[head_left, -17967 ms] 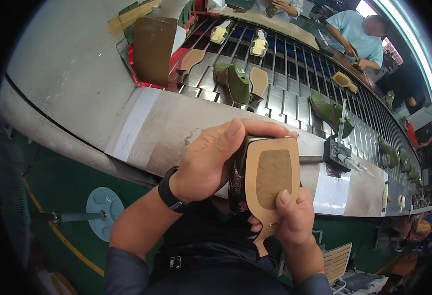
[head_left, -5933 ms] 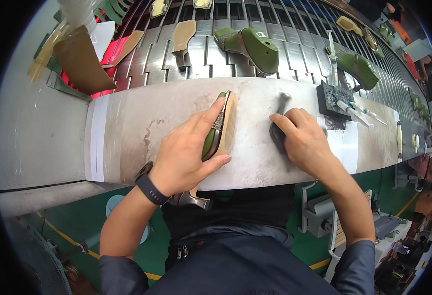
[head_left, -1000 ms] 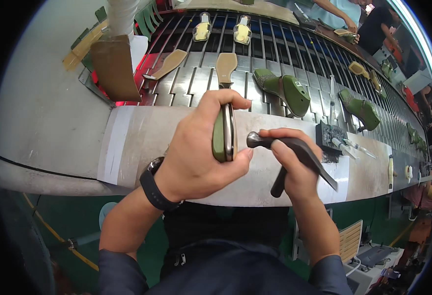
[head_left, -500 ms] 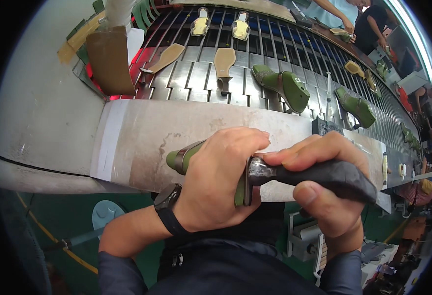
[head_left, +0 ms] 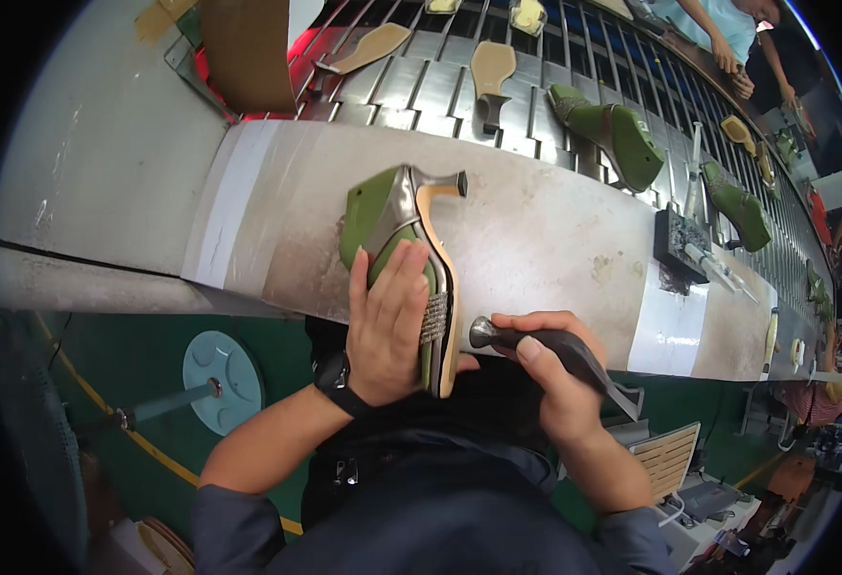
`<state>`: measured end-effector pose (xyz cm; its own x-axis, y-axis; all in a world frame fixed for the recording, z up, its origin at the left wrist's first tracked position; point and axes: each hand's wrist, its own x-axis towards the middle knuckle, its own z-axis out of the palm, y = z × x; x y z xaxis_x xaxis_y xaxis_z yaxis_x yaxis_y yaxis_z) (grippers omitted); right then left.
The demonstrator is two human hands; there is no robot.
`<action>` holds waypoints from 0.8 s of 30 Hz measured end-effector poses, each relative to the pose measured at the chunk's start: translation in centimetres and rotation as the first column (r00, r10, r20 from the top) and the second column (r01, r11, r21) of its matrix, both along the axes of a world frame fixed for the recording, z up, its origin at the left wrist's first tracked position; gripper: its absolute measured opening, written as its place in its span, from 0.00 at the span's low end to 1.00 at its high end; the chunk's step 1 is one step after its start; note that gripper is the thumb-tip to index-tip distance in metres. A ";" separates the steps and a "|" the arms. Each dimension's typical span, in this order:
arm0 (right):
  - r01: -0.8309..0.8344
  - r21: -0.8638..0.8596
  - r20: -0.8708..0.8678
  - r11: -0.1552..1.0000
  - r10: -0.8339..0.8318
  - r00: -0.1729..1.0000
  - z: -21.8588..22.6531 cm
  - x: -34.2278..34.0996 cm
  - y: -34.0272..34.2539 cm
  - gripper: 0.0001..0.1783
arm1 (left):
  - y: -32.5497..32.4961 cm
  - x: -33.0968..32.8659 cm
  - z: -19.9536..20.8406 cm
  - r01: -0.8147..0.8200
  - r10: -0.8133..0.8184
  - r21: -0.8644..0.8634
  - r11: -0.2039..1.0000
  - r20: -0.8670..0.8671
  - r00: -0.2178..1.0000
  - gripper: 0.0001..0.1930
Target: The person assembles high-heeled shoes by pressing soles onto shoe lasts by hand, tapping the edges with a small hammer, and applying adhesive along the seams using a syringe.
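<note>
Gripping a tan-soled, metallic-strapped heeled shoe (head_left: 438,287) in our left hand (head_left: 387,326), toe toward us, long axis crossing the pale workbench's edge (head_left: 622,340), we clasp a dark, round-faced hammer (head_left: 574,353) in our right hand (head_left: 568,388).

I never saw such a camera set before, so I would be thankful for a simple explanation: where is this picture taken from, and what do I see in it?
There is no machine arm here; a person works with two bare hands. The view comes from a wide, round-looking camera worn on the person's head, facing down, so straight edges bend near the rim.

The left hand holds a heeled shoe on a green foot form, its sole facing right. The right hand grips a hammer, its round end near the sole but apart from it.

On the pale bench, to the right, sits a black block with syringes by it. Beyond the bench, loose tan soles and other green shoe forms lie on metal rails.
</note>
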<state>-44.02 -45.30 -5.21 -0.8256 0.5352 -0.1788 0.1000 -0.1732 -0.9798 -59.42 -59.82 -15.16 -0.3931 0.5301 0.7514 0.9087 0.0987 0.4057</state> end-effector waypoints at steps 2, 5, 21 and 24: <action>0.068 -0.134 0.008 0.989 -0.067 0.998 -2.6 0.6 -1.2 0.14 | -0.1 -0.3 -1.9 -0.010 0.010 -0.005 1.000 -0.042 0.999 0.47; 0.140 -0.253 -0.014 0.957 -0.148 0.989 -4.0 0.8 -2.0 0.14 | -0.2 -0.2 -1.8 -0.010 0.010 0.009 1.000 -0.051 0.999 0.41; -0.056 -0.177 -0.066 0.983 0.045 0.997 -1.9 -4.2 1.7 0.19 | -0.1 -0.4 -2.8 -0.083 0.083 0.012 0.996 -0.069 0.994 0.37; -0.253 -0.014 -0.103 0.967 0.250 0.963 0.1 -5.9 3.4 0.13 | 0.2 -0.4 -2.9 -0.102 0.104 0.039 0.994 -0.062 0.993 0.35</action>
